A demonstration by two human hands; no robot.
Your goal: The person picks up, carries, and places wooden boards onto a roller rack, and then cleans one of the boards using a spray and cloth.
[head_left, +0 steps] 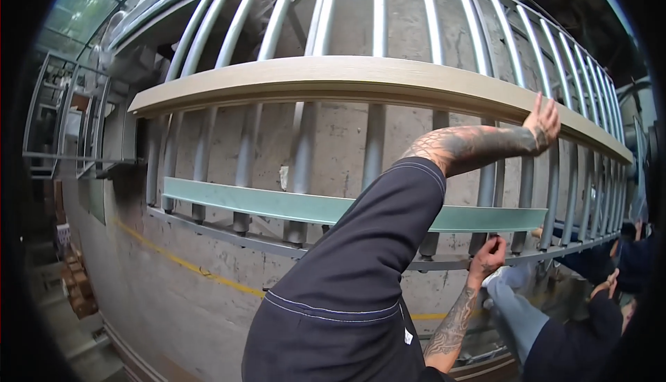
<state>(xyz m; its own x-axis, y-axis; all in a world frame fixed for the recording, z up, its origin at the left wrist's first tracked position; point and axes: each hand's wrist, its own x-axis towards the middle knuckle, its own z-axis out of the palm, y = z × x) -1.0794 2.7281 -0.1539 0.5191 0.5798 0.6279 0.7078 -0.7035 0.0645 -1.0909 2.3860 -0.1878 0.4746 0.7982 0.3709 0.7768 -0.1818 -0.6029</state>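
Note:
A long beige profiled beam (312, 70) lies across the metal rollers. My left hand (543, 126) rests on it toward the right end, fingers stretched out over its top. My left arm, in a dark sleeve, crosses the middle of the view and hides part of a pale green strip (257, 200). That strip lies on the rollers on my near side, roughly along the beam. My right hand (491, 253) is beside the strip's near edge, at the conveyor's near rail. Its fingers are closed in a pinch; what they hold, if anything, is too small to make out.
The roller conveyor (379, 14) runs left to right, with concrete floor showing between its rollers. A co-worker in a dark top (576, 340) is at the lower right. A metal rack (69, 118) stands at the left, and stacked boxes (78, 288) lie below it. A yellow line (187, 264) marks the floor.

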